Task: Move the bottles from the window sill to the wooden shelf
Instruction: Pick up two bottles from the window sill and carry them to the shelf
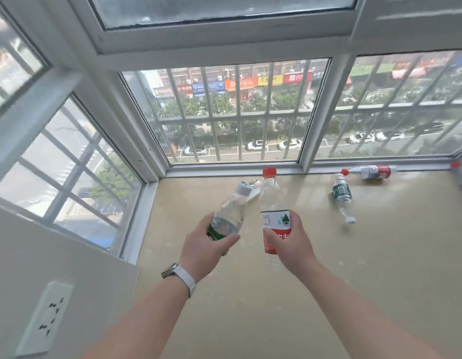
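Above the near sill (289,294), the left hand (209,244) grips the tilted green bottle (228,216) and the right hand (293,242) grips the upright red bottle (272,203). More bottles (341,194) lie far right. Risk: thin walls may buckle and a bottle slip. Shelf unseen.

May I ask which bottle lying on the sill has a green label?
The white-capped bottle, cap pointing toward you; the red-capped bottle behind it has a red label.
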